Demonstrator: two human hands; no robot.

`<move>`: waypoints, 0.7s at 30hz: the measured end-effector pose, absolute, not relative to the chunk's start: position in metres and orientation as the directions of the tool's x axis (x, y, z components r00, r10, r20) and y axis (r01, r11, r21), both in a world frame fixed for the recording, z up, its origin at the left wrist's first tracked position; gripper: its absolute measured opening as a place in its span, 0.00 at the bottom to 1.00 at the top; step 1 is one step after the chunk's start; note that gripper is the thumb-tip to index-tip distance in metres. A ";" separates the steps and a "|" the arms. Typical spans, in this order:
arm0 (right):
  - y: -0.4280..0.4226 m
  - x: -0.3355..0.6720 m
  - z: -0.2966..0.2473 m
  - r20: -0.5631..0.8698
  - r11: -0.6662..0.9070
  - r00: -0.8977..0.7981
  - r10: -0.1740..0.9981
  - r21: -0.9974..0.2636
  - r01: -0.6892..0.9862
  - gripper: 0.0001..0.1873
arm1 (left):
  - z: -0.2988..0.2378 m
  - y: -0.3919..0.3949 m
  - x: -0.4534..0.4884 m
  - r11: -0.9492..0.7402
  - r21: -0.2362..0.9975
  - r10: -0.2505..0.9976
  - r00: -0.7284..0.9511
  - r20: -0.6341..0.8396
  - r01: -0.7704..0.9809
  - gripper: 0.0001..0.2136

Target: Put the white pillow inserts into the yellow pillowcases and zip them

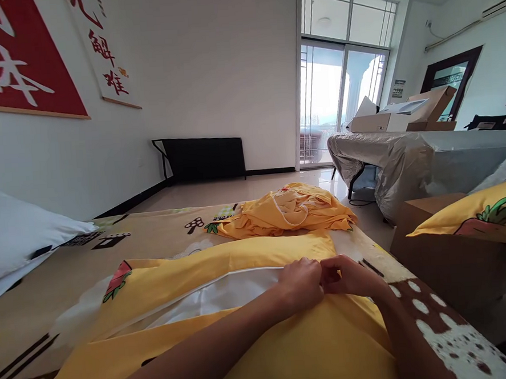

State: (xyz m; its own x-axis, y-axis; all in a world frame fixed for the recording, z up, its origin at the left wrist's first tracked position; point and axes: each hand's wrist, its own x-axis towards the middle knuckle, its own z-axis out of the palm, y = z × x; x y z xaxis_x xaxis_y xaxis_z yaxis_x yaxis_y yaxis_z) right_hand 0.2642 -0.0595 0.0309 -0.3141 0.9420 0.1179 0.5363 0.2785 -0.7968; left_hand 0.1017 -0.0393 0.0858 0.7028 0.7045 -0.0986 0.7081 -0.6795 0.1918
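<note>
A yellow pillowcase (240,253) with a printed carrot at its left corner lies on the bed in front of me. Its long edge gapes, and a white pillow (216,294) shows inside. A thin white strip, which looks like a zipper, runs along the opening. At the right end of this gap, my left hand (301,284) closes on the pillowcase edge. Touching it, my right hand (350,275) pinches the same spot with bent fingers. What lies right between the fingertips is hidden.
Behind the pillowcase sits a crumpled heap of yellow fabric (288,210). A white pillow (19,232) rests at the left. Off the bed's right side, another yellow pillow (486,215) lies on a cardboard box (446,258). Beyond stands a plastic-covered table (405,151).
</note>
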 end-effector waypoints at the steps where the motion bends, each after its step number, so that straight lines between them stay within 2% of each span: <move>1: -0.059 0.264 0.030 0.121 0.281 -0.316 0.941 -0.800 0.530 0.05 | 0.085 -0.039 0.101 -0.673 0.201 0.710 0.698 -0.093 0.712 0.13; 17: -0.062 0.265 0.036 0.205 0.323 -0.294 0.934 -0.836 0.443 0.06 | 0.092 -0.041 0.100 -0.638 0.301 0.743 0.669 0.001 0.708 0.12; 21: -0.063 0.263 0.039 0.184 0.299 -0.267 0.946 -0.812 0.501 0.04 | 0.092 -0.043 0.100 -0.629 0.309 0.754 0.656 0.020 0.714 0.11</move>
